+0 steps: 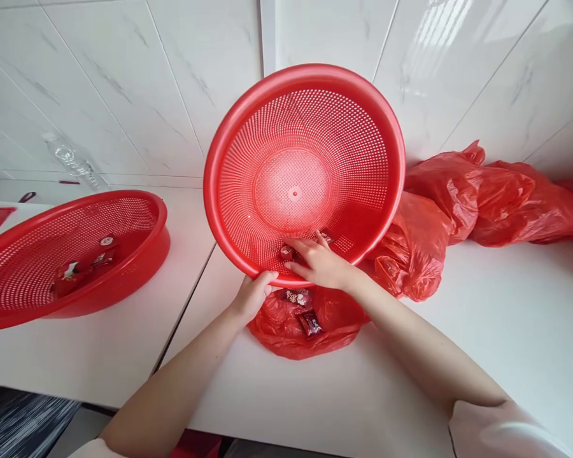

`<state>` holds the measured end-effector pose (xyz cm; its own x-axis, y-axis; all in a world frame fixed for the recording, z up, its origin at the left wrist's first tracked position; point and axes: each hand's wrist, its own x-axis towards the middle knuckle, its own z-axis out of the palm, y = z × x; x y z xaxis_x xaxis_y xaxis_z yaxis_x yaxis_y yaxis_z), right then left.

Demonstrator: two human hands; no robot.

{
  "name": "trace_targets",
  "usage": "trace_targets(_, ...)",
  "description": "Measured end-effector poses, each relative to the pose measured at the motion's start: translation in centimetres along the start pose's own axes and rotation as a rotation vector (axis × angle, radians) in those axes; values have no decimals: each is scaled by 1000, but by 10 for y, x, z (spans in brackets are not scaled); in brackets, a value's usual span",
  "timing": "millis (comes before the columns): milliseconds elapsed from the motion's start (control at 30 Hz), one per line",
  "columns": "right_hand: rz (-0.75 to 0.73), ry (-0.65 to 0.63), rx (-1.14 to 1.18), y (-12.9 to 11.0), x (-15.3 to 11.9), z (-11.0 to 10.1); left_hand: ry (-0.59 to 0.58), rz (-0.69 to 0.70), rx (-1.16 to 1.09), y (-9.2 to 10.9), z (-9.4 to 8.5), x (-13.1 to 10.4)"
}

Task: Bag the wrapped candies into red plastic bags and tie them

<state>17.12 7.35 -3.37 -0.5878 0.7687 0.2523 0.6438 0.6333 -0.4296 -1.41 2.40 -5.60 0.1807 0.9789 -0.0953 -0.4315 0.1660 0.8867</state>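
A large red plastic colander basket (pixel 296 137) is tilted up, its mouth facing me. My left hand (pixel 254 296) is closed on its lower rim, thumb over the edge. Inside, my right hand (pixel 322 261) reaches over the lower wall with fingers stretched apart. Its fingertips touch a few small dark wrapped packets (pixel 286 253), partly hidden beneath them. Directly under the rim lies an opened red plastic bag (pixel 286 337) on the table. In the bag's mouth I see a dark red packet (pixel 310 323) and another packet with white print (pixel 297 296).
At left stands a second red basket (pixel 148 254) holding several packets (pixel 71 277). Full red plastic bags (pixel 439 197) line the wall at right. A clear plastic bottle (pixel 76 162) is at the back left. A gap (pixel 184 310) divides the white tabletops (pixel 506 324).
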Motion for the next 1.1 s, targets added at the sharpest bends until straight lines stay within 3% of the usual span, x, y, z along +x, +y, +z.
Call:
trace_targets(167, -159, -32, 217, -8, 0, -9, -26, 6, -53, 5, 2, 2)
trace_targets(233, -87, 23, 400, -8, 2, -9, -30, 32, -67, 7, 2, 3)
trace_targets(333, 94, 89, 883, -6, 4, -8, -35, 59, -72, 9, 1, 5)
trace_targets(433, 195, 70, 1299, -5, 4, -11, -36, 101, -70, 9, -2, 7)
trace_targets(567, 290, 53, 1462, -2, 4, -16, -23, 108, -72, 10, -5, 9)
trace_targets(733, 241, -33, 1327, 0, 0, -26, 7, 78, -67, 12, -5, 9)
trace_targets(900, 39, -331, 870, -10, -11, -47, 4, -8, -43, 13, -4, 8)
trace_targets(967, -9, -239, 650, -15, -12, -50, -7, 15, -40, 13, -3, 8)
trace_targets(1100, 25, 117, 256, -13, -8, -35, -38, 67, -49, 10, 1, 5)
